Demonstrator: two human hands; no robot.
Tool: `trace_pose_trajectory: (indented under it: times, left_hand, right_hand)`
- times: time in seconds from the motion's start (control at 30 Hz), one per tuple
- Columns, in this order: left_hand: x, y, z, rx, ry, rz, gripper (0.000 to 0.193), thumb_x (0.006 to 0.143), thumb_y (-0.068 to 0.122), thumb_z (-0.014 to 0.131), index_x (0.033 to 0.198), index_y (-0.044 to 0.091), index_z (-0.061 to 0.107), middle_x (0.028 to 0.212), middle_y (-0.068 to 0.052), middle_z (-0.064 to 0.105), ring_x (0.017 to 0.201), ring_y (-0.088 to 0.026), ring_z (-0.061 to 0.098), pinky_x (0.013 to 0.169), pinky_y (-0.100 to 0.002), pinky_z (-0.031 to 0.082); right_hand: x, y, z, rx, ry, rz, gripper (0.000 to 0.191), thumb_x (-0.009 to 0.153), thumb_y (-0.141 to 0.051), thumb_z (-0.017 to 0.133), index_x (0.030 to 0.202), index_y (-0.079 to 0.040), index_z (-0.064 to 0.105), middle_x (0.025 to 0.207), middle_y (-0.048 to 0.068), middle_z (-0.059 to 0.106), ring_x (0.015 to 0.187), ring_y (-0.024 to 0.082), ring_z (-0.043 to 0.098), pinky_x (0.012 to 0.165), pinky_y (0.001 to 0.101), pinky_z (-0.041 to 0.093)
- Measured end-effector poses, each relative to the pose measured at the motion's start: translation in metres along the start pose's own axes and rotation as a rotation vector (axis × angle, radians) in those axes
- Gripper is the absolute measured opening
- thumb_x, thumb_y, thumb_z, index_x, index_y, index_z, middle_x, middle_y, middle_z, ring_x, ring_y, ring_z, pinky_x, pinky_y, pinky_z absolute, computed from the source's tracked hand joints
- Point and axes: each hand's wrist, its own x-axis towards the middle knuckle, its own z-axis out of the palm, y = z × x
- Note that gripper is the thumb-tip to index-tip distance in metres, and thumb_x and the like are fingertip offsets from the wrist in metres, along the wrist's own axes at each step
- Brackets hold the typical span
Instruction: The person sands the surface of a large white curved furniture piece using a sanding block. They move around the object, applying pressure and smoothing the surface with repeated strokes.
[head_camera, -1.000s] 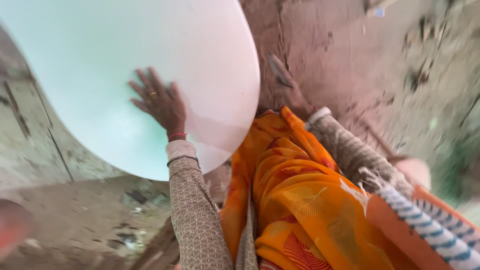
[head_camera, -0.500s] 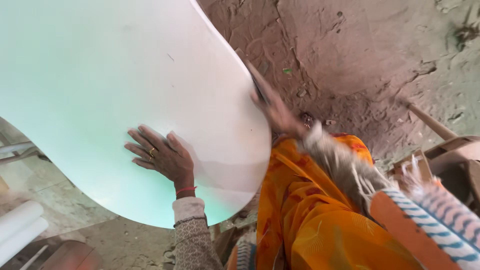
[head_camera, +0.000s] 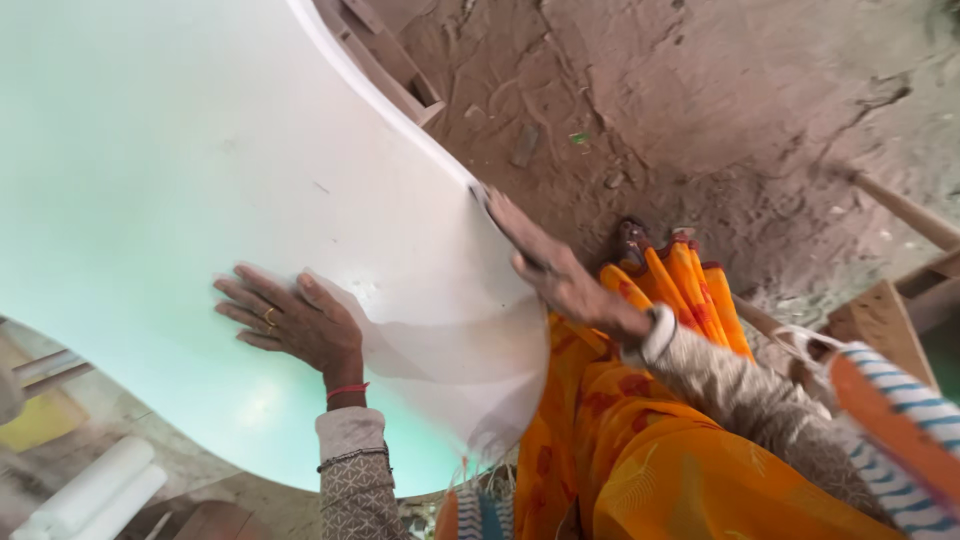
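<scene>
A large, thin, pale green-white sheet (head_camera: 180, 150) with a rounded lower edge fills the left and centre of the head view and bends in a curve. My left hand (head_camera: 290, 325) lies flat on its face with fingers spread, a ring on one finger and a red thread at the wrist. My right hand (head_camera: 555, 275) grips the sheet's right edge, fingers wrapped around it. Orange draped cloth (head_camera: 640, 440) covers my lap below the sheet.
Bare, rough earthen ground (head_camera: 720, 110) lies beyond the sheet. A wooden frame (head_camera: 385, 60) shows at the top behind the sheet's edge. Wooden pieces (head_camera: 885, 320) sit at the right. White rolls (head_camera: 90, 490) lie at the bottom left, beside a yellow object (head_camera: 40, 420).
The sheet has swung up and left, filling more of the view. My right hand came from behind it to its right edge. My left hand stays flat on its face.
</scene>
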Motion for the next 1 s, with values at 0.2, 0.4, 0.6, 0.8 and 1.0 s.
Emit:
trace_pose_trajectory:
  times: [0.2,0.4,0.6,0.8,1.0]
  left_hand:
    - [0.001,0.001,-0.001,-0.025,-0.025,-0.024,0.073,0.112,0.055,0.021,0.170,0.011,0.012,0.176,-0.018,0.004,0.162,-0.045,0.003,0.126,-0.070,0.010]
    - [0.005,0.006,-0.012,-0.017,-0.024,0.106,0.072,0.113,0.048,0.025,0.169,0.006,0.012,0.174,-0.023,0.003,0.161,-0.049,0.002,0.125,-0.070,0.006]
    - [0.007,0.004,-0.023,-0.060,-0.013,0.372,0.072,0.111,0.045,0.033,0.167,0.002,0.015,0.173,-0.025,0.006,0.160,-0.050,0.002,0.126,-0.069,0.003]
    - [0.006,0.000,-0.025,-0.064,0.005,0.438,0.073,0.111,0.046,0.035,0.166,0.001,0.019,0.173,-0.025,0.009,0.160,-0.050,0.003,0.125,-0.069,0.002]
    - [0.016,0.011,-0.015,-0.078,-0.022,0.197,0.077,0.108,0.053,0.035,0.166,0.005,0.019,0.172,-0.024,0.006,0.159,-0.048,0.002,0.124,-0.069,0.002]
  right_hand:
    - [0.183,-0.001,0.007,-0.143,-0.046,-0.197,0.063,0.113,-0.051,0.032,0.168,-0.028,0.013,0.178,0.003,0.013,0.165,0.034,0.010,0.132,0.0644,0.013]
    - [0.045,0.018,-0.004,-0.039,-0.080,-0.127,0.065,0.115,-0.050,0.035,0.168,-0.015,0.018,0.178,0.008,0.012,0.167,0.031,0.011,0.137,0.0492,0.010]
    - [0.025,-0.014,-0.011,0.043,-0.093,0.003,0.079,0.104,-0.065,0.024,0.166,-0.016,0.020,0.175,0.010,0.011,0.163,0.034,0.006,0.130,0.0596,0.008]
    - [0.207,-0.016,0.006,0.008,-0.127,-0.094,0.081,0.104,-0.068,0.026,0.165,-0.015,0.020,0.175,0.011,0.014,0.163,0.034,0.009,0.130,0.0610,0.011]
    - [0.129,-0.007,-0.017,0.160,-0.192,-0.194,0.078,0.108,-0.068,0.025,0.167,-0.017,0.018,0.176,0.012,0.015,0.166,0.035,0.010,0.135,0.0610,0.011]
